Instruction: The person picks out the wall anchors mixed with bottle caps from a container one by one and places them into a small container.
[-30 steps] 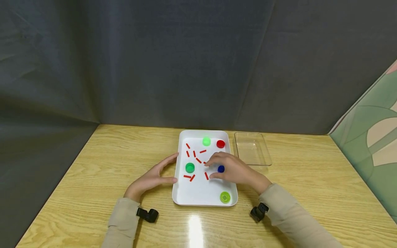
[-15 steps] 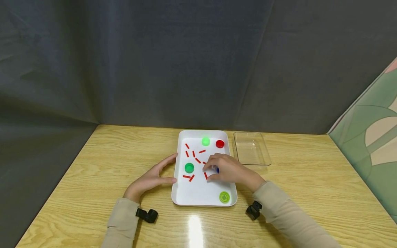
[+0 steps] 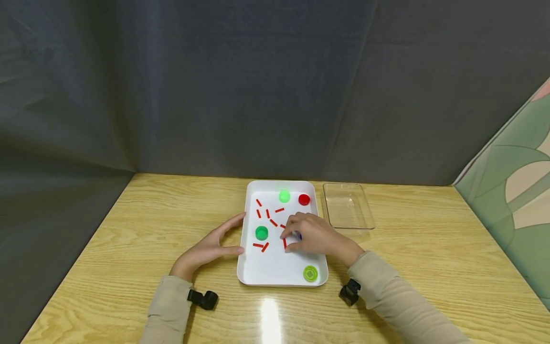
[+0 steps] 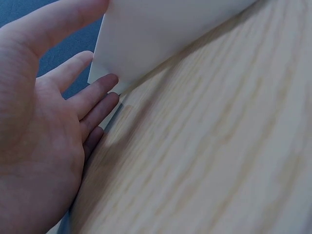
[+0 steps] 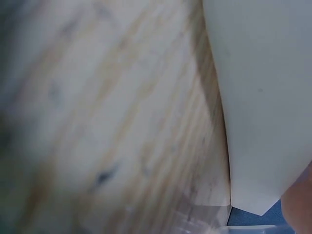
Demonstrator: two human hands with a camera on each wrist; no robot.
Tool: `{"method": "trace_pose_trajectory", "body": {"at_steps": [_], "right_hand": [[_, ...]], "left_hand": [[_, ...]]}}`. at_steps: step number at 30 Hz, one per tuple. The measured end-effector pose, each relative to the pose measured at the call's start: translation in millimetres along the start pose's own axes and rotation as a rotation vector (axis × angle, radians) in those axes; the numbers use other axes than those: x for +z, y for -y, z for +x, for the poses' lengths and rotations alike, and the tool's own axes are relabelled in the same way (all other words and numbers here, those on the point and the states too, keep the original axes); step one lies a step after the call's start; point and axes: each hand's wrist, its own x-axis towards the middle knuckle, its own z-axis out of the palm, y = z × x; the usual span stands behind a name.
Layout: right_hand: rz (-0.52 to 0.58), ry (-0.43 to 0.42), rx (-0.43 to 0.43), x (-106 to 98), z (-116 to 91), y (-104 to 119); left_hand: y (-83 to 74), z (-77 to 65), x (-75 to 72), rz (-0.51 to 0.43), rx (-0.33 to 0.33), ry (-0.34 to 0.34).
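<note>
Over the white tray (image 3: 275, 271), in the head view, my right hand (image 3: 316, 234) arches, thumb and forefinger apart about a red stick (image 3: 284, 243) on its floor; I cannot tell whether they grip it. A blue cap (image 3: 300, 236), mostly hidden, shows under my palm. My left hand (image 3: 207, 249) has thumb and fingers spread at the tray's left side. From the left wrist, those fingers look loosely straight beside the tray. From the right wrist, only a sliver of my right hand shows past the tray's side.
</note>
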Motion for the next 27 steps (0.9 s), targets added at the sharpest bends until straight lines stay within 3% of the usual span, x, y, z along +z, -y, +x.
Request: {"method": "trace_pose_trajectory", "body": {"at_steps": [12, 27], "right_hand": [[-0.040, -0.019, -0.023, 0.0, -1.5, 1.2], [0.069, -0.083, -0.029, -8.2, -5.9, 5.3]], "left_hand": [[-0.9, -0.5, 0.3, -0.005, -0.008, -0.008], [-0.5, -1.3, 0.1, -0.008, 0.004, 0.007]]}}
